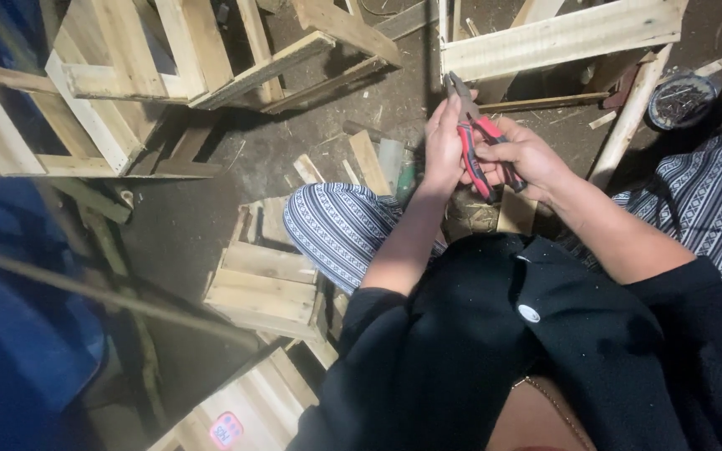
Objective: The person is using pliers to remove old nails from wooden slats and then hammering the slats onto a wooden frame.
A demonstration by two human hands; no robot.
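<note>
Red-handled pliers (480,142) are gripped by the right hand (521,154) and steadied by the left hand (443,146). Nothing seems caught in the tips yet. Wooden crates (265,288) are left unfinished on the floor.

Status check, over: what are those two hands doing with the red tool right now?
Both hands closed on the red-handled pliers: left hand by the jaws, right hand on the grips. Pliers held up over the lap, nose up. Wooden crate frame just beyond, not touching.

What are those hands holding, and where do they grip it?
Red-and-black-handled metal pliers. The right hand grips the handles; the left hand touches them near the pivot. The jaws point upward.
</note>
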